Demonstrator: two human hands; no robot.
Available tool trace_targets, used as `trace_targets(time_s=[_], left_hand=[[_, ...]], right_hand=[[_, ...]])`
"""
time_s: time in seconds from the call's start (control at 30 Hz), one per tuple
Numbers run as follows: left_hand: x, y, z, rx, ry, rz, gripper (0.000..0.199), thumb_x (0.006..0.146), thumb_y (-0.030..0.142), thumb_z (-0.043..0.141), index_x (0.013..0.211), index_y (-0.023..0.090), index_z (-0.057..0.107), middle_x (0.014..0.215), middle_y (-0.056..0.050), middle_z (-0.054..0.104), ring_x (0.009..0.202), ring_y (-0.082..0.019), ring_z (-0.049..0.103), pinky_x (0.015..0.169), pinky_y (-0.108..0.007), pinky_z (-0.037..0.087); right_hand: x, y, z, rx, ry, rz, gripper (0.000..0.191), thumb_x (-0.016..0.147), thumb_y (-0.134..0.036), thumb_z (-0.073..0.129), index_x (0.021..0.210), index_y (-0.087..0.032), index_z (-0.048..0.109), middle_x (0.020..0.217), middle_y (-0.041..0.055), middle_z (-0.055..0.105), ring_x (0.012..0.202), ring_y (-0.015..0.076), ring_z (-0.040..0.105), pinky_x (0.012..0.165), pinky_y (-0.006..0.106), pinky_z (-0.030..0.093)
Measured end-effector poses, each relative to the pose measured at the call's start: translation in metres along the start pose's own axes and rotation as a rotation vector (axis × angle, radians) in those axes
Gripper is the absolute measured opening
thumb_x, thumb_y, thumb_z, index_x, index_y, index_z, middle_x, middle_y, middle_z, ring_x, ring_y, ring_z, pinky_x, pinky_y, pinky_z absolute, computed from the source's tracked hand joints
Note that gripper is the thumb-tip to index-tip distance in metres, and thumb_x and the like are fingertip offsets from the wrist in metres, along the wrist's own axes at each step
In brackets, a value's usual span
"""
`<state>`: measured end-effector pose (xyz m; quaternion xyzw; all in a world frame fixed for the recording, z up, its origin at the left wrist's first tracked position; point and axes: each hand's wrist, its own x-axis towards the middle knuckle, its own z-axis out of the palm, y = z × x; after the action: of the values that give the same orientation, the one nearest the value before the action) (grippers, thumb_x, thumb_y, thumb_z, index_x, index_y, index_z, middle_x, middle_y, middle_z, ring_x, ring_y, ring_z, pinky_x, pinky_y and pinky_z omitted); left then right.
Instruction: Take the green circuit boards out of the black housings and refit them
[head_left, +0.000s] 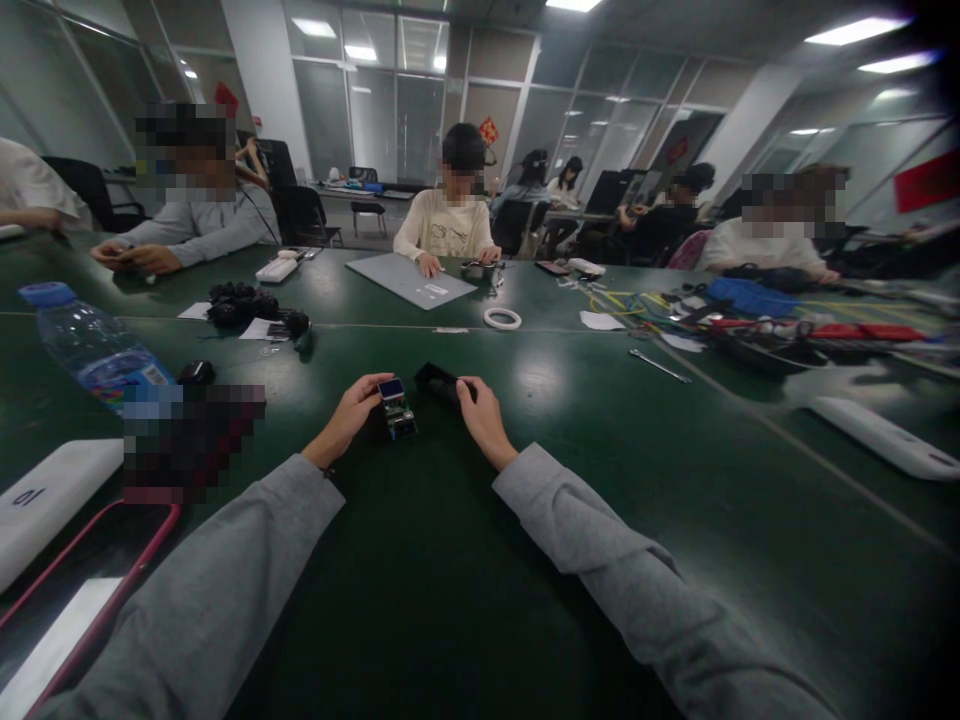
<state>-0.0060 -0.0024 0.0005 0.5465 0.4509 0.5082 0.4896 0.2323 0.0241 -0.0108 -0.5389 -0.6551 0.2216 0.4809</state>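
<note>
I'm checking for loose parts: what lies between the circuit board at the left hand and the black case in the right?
In the head view, only a narrow strip of green tabletop shows between the circuit board and the black case.

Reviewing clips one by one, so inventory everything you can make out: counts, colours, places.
Circuit board: 1, green with dark screen, in left hand
Open case: 1, black, in right hand
Tabletop: 1 seamed, green, beneath hands
Bottle: 1, clear with blue cap, left
Red-edged slab: 1, dark, lower left
Large casings: 2, white, left and right
Assorted parts: several, black, far left
Tape roll: 1, white, centre, farther off
Wrench: 1, silver, right
Flat panel: 1, grey, across table
Cables: several, mixed colours, far right
Co-workers: several, mostly pale tops, beyond table
Chairs: several, black, background
Ceiling lights: several, white, overhead
Sleeves: 2, grey, foreground
Own hands: 2, bare, centre
</note>
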Motion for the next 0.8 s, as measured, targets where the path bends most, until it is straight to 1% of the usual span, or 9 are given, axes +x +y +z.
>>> trace_targets(time_s=[0.17,0.3,0.53,0.67,0.8], left_hand=[[0.0013,-0.0017,0.0005,0.006,0.016,0.001,0.036,0.083,0.02,0.052,0.118,0.021,0.058,0.123,-0.007,0.062,0.115,-0.022,0.057,0.103,-0.043,0.039],[0.0025,-0.0027,0.0017,0.0,0.022,0.01,0.035,0.081,0.02,0.054,0.116,0.02,0.059,0.121,-0.007,0.063,0.113,-0.022,0.057,0.103,-0.042,0.04],[0.0021,-0.0022,0.0016,0.004,0.026,0.015,0.035,0.082,0.019,0.053,0.116,0.02,0.059,0.12,-0.007,0.063,0.112,-0.021,0.058,0.102,-0.042,0.04],[0.001,-0.0015,0.0008,-0.004,0.025,-0.006,0.036,0.082,0.019,0.053,0.118,0.021,0.059,0.121,-0.008,0.063,0.113,-0.022,0.058,0.102,-0.043,0.041],[-0.0012,0.0004,-0.0004,0.012,0.016,0.009,0.036,0.083,0.019,0.053,0.118,0.021,0.058,0.123,-0.008,0.062,0.114,-0.022,0.058,0.104,-0.044,0.039]], right_hand=[[0.001,0.0044,0.002,0.002,0.028,-0.037,0.031,0.09,-0.041,0.046,0.102,-0.017,0.061,0.099,0.0094,0.063,0.095,0.0244,0.056,0.085,0.039,0.044],[-0.0009,0.002,0.003,-0.013,0.049,-0.083,0.031,0.089,-0.042,0.049,0.104,-0.017,0.059,0.101,0.0101,0.061,0.096,0.0249,0.054,0.087,0.041,0.043],[-0.0053,-0.0032,0.0031,-0.065,0.015,-0.163,0.039,0.086,-0.044,0.056,0.113,-0.016,0.055,0.108,0.0117,0.058,0.101,0.0259,0.052,0.089,0.042,0.045],[-0.0057,-0.0037,0.0032,-0.091,0.016,-0.173,0.04,0.084,-0.04,0.059,0.114,-0.016,0.054,0.109,0.0124,0.057,0.101,0.0268,0.052,0.089,0.043,0.046],[-0.0064,-0.0038,0.0034,-0.087,0.0,-0.171,0.039,0.083,-0.039,0.059,0.114,-0.016,0.053,0.11,0.0122,0.057,0.102,0.0267,0.053,0.09,0.044,0.046]])
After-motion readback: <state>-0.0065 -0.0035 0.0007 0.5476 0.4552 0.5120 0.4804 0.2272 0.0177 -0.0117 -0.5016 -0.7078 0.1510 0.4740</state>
